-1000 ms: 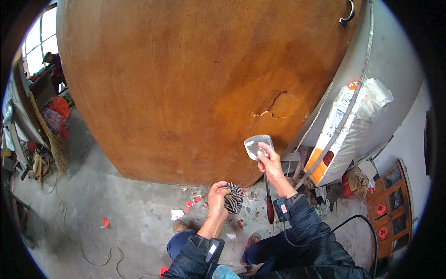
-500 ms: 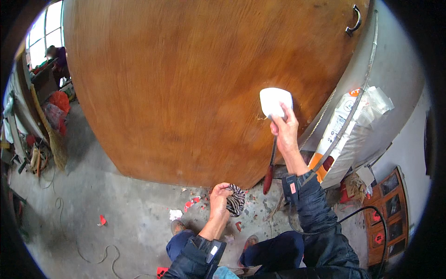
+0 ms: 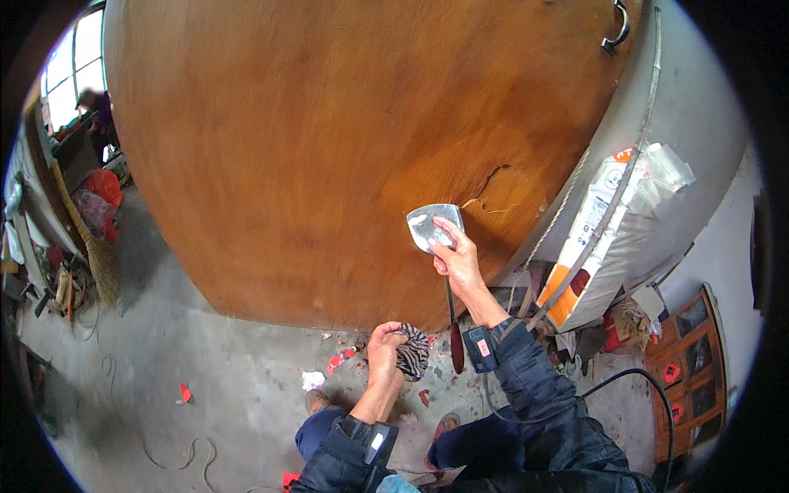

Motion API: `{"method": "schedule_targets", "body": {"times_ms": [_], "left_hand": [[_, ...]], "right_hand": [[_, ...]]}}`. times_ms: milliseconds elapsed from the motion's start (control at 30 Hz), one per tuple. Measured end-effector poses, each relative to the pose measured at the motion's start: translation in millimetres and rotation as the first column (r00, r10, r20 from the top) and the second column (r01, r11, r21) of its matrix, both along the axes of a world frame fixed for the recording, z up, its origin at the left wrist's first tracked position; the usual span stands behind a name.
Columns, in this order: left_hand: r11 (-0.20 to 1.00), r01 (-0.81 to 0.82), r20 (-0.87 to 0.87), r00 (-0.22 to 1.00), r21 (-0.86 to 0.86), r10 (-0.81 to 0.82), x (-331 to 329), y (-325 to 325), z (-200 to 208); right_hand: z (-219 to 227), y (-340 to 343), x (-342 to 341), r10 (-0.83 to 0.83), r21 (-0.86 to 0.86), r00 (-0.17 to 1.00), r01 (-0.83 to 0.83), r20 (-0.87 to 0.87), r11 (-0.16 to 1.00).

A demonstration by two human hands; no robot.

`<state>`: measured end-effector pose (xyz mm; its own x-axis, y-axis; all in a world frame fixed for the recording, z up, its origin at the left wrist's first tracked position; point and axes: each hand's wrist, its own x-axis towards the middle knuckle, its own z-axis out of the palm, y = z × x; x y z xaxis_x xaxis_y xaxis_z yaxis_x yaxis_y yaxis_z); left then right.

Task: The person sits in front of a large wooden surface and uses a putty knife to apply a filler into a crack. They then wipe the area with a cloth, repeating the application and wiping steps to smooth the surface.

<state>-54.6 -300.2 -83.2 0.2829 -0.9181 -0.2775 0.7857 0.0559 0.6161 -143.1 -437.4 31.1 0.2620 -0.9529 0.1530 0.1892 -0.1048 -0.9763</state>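
My right hand [image 3: 462, 264] grips a wok spatula [image 3: 421, 228] by its broad metal blade, fingers lying over the face. Its thin shaft and dark red handle hang downward. The blade is in front of a large brown wooden door [image 3: 312, 156]; whether it touches the surface I cannot tell. Right of the blade, the door has a cracked, split patch [image 3: 503, 191] with a loose splinter. Lower down, close to the door's bottom edge, my left hand [image 3: 384, 359] is closed on a zebra-striped cloth [image 3: 413, 353], bunched up.
A white and orange sack [image 3: 585, 238] leans at the right behind a long grey rod [image 3: 612, 197] and a rope. Red and white scraps [image 3: 312, 380] litter the concrete floor. A broom [image 3: 100, 267] stands left; a person [image 3: 100, 107] is by the far window.
My right hand has moved the spatula left and down across the door, and the cracked patch now shows. My left hand stays nearly in place with the striped cloth.
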Motion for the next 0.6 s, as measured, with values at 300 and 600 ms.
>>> {"method": "schedule_targets", "body": {"times_ms": [300, 600], "left_hand": [[1.0, 0.016, -0.045, 0.999, 0.006, -0.016, 0, 1, 0], [0.999, 0.031, 0.027, 0.999, 0.033, -0.032, -2, 0, -3]], "right_hand": [[22, 6, -40, -0.266, -0.203, 0.962, 0.251, -0.053, 0.947], [46, -24, -41, -0.411, -0.201, 0.897, 0.438, 0.163, 0.876]]}}
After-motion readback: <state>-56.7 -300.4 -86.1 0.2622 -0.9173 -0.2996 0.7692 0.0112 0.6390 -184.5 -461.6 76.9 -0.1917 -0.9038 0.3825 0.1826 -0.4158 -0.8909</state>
